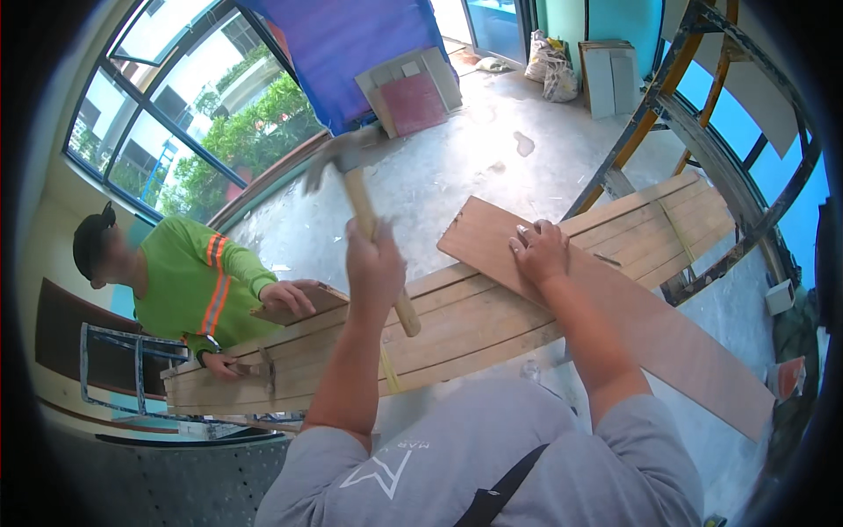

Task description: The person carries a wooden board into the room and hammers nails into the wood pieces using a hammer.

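Note:
My left hand (pixel 376 263) is raised and wrapped round the wooden handle of a claw hammer (pixel 358 195), its metal head up and slightly blurred. A long reddish-brown wooden board (pixel 632 312) lies aslant across a bench of pale planks (pixel 439 321). My right hand (pixel 540 252) grips the board near its far end, fingers bent on its surface; the board's near end juts past the bench. A small dark object, perhaps a nail or chisel (pixel 607 259), lies on the planks beyond the board.
At left, a co-worker in a green shirt (pixel 193 272) holds a short wooden piece (pixel 307 304) and a second hammer (pixel 269 371) over the planks. A stepladder (pixel 659 105) stands at right. Panels (pixel 413 101) lean by the window; bags (pixel 553 70) sit at the back.

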`<move>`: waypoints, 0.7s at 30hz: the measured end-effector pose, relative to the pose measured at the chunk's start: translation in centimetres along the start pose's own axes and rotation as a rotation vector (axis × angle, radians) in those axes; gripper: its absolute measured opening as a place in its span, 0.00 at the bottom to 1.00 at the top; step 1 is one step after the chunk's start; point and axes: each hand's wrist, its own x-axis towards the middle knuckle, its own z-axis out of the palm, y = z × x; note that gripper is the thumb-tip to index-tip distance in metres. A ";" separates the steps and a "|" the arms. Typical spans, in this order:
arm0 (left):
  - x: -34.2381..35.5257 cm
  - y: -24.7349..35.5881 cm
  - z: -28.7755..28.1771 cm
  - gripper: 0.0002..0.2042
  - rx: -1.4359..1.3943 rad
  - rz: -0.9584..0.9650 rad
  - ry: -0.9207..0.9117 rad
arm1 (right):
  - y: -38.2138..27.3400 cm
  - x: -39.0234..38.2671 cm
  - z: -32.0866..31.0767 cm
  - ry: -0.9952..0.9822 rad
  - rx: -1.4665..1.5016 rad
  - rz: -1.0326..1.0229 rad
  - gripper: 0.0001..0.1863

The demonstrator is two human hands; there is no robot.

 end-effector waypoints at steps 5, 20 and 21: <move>-2.2 -9.1 3.4 0.16 0.192 0.177 -0.005 | -2.0 0.2 -0.7 -0.042 0.025 -0.028 0.19; -0.6 -11.8 6.9 0.12 0.243 -0.315 -0.354 | -1.8 -0.4 -0.5 -0.031 0.083 -0.031 0.19; 0.6 -9.2 5.7 0.12 0.022 -0.363 -0.310 | -1.2 0.2 -0.9 -0.035 0.079 -0.008 0.19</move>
